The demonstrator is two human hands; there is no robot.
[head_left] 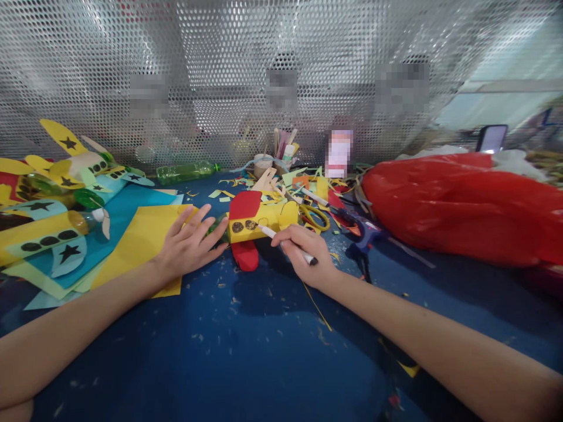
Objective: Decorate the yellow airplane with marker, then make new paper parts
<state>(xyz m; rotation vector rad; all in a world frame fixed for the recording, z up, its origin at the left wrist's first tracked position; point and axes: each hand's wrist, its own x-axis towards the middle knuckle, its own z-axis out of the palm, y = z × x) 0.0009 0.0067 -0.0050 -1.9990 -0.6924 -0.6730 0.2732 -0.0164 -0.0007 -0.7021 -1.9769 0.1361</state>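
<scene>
A paper aeroplane built on a bottle (255, 225), with a yellow body and red wings, lies on the blue table (246, 340) in front of me. My right hand (303, 252) is closed on a white marker pen (285, 241) whose tip touches the yellow body beside two dark round spots. My left hand (189, 243) lies flat with fingers spread on a yellow paper sheet (143, 240), its fingertips against the plane's left end.
Several finished yellow and blue planes (57, 187) are stacked at the left. Yellow scissors (314, 215), a blue glue gun (365, 231), paper scraps and a cup of tools (264, 164) lie behind. A red plastic bag (466, 199) fills the right. A perforated metal screen (246, 70) closes the back.
</scene>
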